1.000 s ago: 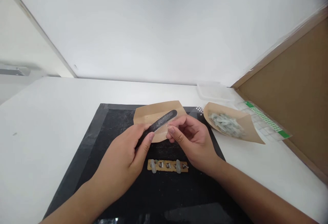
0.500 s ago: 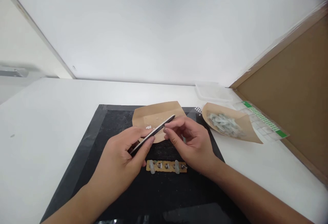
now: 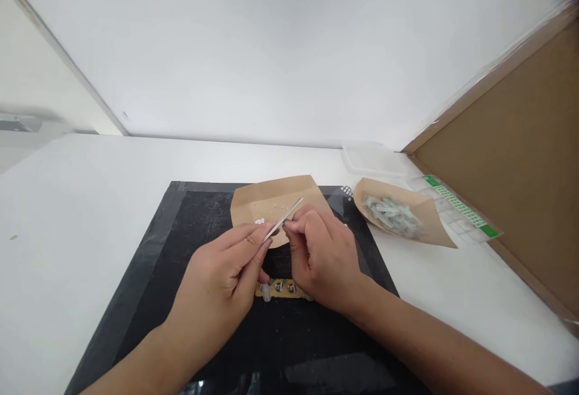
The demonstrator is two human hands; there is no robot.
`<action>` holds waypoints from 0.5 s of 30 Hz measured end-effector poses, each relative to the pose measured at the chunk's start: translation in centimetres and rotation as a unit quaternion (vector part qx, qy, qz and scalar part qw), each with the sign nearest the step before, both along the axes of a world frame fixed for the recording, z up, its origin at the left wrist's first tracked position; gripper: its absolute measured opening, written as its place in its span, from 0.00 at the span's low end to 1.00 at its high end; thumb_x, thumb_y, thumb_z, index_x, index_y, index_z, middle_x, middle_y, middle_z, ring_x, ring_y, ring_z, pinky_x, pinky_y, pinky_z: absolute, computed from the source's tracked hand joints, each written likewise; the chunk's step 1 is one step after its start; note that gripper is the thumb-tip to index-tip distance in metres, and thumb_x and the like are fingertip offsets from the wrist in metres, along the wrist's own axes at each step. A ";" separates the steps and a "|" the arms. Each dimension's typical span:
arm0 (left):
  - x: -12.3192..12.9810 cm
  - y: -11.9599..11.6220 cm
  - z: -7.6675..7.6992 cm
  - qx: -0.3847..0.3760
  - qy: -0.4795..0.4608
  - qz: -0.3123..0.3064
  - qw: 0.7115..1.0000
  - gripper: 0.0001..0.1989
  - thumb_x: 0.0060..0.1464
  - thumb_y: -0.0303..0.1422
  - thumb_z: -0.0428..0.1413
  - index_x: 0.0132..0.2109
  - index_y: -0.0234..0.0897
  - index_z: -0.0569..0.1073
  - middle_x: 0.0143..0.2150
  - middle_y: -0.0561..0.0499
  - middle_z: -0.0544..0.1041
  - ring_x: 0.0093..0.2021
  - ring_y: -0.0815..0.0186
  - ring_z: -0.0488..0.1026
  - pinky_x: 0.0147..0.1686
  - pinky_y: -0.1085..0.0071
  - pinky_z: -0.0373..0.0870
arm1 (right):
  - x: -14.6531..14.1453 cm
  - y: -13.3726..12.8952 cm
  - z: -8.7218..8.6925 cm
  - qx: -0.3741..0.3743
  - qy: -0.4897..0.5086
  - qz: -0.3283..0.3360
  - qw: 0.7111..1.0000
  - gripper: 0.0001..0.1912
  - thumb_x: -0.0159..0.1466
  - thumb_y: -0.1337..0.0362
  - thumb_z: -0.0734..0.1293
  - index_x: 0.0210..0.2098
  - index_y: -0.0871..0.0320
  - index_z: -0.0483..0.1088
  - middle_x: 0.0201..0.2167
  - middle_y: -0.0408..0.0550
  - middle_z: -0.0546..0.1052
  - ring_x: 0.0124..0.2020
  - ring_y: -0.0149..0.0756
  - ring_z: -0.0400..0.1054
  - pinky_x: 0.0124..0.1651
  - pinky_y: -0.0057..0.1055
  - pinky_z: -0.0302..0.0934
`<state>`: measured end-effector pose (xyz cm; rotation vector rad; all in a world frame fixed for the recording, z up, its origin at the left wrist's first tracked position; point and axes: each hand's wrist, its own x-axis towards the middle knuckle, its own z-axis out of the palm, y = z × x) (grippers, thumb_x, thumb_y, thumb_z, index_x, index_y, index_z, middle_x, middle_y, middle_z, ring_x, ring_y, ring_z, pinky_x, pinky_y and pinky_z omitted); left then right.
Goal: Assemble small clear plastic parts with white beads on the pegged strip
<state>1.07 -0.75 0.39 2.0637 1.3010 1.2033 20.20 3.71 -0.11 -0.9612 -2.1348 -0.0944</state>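
Mid-frame, filing seems in hand, the next stroke wanting steadiness: left hand clasps file; right hand hides its hold.

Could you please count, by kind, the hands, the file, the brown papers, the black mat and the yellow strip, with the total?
Hands: 2
File: 1
Brown papers: 2
Black mat: 1
Yellow strip: 1
Total: 7

Honestly, no words, brands or numbers can be made out, even on the green-printed clear plastic.
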 end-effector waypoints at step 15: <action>0.3 -0.1 0.5 0.039 0.017 0.022 0.999 0.16 0.70 0.28 0.54 0.59 0.42 0.80 0.34 0.53 0.81 0.25 0.74 0.78 0.31 0.80 0.80 | 0.1 0.4 0.8 0.003 0.034 0.017 0.999 0.10 0.72 0.72 0.63 0.35 0.54 0.60 0.29 0.45 0.73 0.31 0.36 0.68 0.35 0.33 0.61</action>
